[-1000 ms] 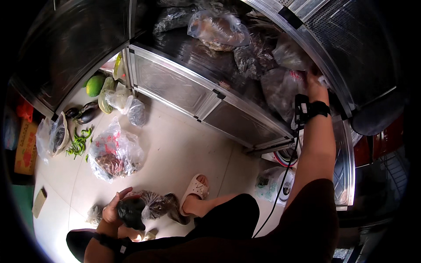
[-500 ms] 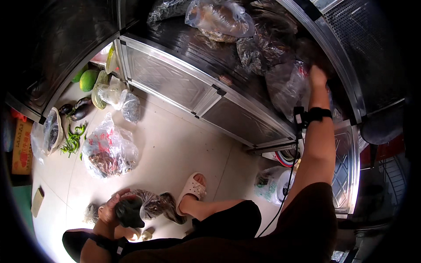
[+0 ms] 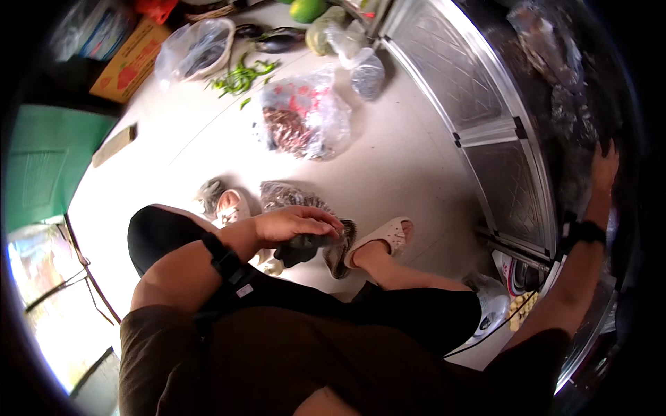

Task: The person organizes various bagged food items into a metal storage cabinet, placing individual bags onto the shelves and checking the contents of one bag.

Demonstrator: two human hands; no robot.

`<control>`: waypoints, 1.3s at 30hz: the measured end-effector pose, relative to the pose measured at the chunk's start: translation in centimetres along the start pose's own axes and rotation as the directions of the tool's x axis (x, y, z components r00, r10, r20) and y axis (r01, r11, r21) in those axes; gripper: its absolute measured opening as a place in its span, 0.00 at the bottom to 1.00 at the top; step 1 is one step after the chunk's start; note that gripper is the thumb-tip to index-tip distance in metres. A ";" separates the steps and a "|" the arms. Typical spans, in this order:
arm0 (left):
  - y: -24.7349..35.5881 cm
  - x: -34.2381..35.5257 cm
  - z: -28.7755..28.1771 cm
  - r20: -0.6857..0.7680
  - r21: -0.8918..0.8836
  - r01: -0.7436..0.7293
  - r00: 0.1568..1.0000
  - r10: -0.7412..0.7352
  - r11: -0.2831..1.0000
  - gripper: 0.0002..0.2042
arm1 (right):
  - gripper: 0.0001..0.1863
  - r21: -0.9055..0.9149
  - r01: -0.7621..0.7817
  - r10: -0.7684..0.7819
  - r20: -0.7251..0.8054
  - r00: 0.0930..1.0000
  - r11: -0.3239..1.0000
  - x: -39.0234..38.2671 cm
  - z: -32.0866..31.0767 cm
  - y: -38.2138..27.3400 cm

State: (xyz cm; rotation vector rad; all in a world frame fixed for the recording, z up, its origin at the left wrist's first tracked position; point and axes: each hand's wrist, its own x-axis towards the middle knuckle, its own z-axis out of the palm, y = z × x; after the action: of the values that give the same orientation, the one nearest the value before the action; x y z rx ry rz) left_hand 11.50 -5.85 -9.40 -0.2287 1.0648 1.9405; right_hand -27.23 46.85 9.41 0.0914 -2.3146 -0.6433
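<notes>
My left hand is over the floor near my knees, its fingers bent over a dark bundle whose kind I cannot make out. Just beyond it lies a clear bag of brown, dried-looking stuff, partly hidden by the hand. My right arm reaches into the metal cabinet at the far right. There my right hand has its fingers apart, beside dark plastic-wrapped bundles in shadow; no held thing shows in it.
Silver-framed cabinet panels edge the right side. On the floor are a clear bag with red print, green peppers, eggplants, a white basket and a cardboard box. A green door panel stands left.
The view has swung left, so the cabinet now sits at the right edge. My left hand has turned palm-down over the dark bundle. My right hand's fingers now show spread.
</notes>
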 end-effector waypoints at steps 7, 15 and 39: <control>-1.9 -3.7 0.3 0.026 0.502 0.055 0.997 -0.079 0.863 0.14 | 0.17 0.835 -0.319 -0.635 0.548 0.544 0.448 -8.6 -20.7 -25.0; -3.1 -5.8 -0.3 -0.070 0.397 -0.079 0.991 0.116 0.914 0.11 | 0.30 0.810 -0.494 -0.748 0.534 0.394 0.317 -15.2 -20.6 -46.4; -1.1 -8.8 -2.3 -0.318 0.272 -0.173 0.912 0.258 0.947 0.11 | 0.25 0.712 -0.698 -0.803 0.459 0.380 0.078 -13.3 -16.9 -51.7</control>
State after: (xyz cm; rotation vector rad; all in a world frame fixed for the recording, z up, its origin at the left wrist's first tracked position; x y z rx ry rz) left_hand 17.00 -12.65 -6.85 -0.3431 1.6079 1.9874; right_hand -12.24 -2.19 -13.10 0.7158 -3.3277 1.8669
